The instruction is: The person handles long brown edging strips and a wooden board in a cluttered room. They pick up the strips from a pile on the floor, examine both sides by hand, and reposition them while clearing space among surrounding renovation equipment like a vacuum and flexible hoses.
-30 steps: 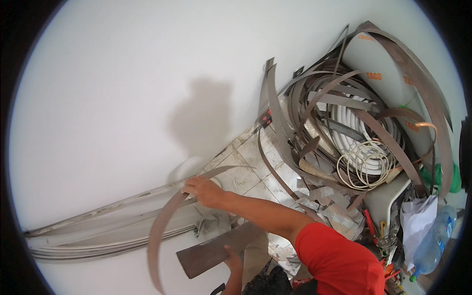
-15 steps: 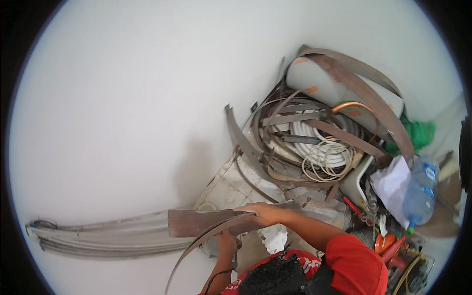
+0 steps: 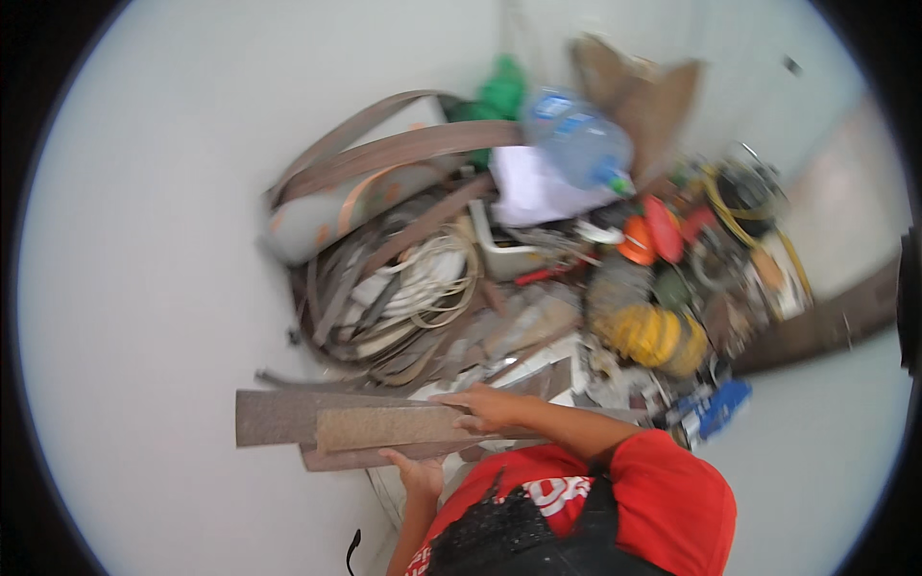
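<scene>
My right hand (image 3: 485,408) and my left hand (image 3: 418,466) both hold a small stack of flat grey-brown strips (image 3: 274,418), lying crosswise before my body, with a lighter tan face (image 3: 375,429) on the middle one. My right hand grips the upper side toward the right end; the fingers of my left hand are closed on the lower edge nearer the middle. The picture is slightly blurred.
Against white walls is a pile of bent brown strips (image 3: 413,144), coiled white hose and cord (image 3: 427,293), a plastic water bottle (image 3: 571,134), white paper (image 3: 528,187), a green bag (image 3: 499,91), orange items (image 3: 636,240) and a yellow flexible duct (image 3: 653,336).
The view has swung right, bringing more of the pile into sight. My right hand has come down from the long bent strip to the flat boards, which are now held together in both hands.
</scene>
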Motion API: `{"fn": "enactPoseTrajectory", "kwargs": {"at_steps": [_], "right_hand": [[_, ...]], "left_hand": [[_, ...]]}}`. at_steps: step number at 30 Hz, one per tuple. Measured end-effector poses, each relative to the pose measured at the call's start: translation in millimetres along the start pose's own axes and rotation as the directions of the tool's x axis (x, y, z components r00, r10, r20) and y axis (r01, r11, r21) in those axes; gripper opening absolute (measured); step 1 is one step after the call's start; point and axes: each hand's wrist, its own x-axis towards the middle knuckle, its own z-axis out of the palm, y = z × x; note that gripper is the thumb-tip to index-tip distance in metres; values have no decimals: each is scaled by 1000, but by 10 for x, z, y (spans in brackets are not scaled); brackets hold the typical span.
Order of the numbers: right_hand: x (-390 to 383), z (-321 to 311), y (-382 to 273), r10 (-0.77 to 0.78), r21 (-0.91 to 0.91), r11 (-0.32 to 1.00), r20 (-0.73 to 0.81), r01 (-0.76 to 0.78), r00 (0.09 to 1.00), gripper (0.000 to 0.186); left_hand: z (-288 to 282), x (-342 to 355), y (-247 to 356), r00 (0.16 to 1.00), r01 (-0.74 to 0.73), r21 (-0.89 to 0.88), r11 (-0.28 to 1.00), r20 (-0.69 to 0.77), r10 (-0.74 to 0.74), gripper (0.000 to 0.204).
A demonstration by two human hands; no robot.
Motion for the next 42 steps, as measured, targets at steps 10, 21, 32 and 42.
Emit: {"fn": "enactPoseTrajectory", "kwargs": {"at_steps": [10, 21, 32, 42], "right_hand": [[-1564, -136, 783, 284, 141, 956, -213, -258, 935, 31], [-4260, -1630, 2691, 590, -40, 773, -322, -633, 741, 50], [-7452, -5221, 2203, 60, 290, -363, -941, -886, -332, 43], [-5569, -876, 3404, 941, 263, 84, -338, -961, -10, 49]], "left_hand": [[334, 550, -946, 905, 322, 616, 719, 23, -425, 107], [-599, 575, -1418, 875, -68, 915, -398, -137, -465, 68], [-157, 378, -1751, 906, 313, 950, -20, -305, -292, 76], [895, 580, -1937, 924, 230, 969, -90, -246, -293, 74]]}}
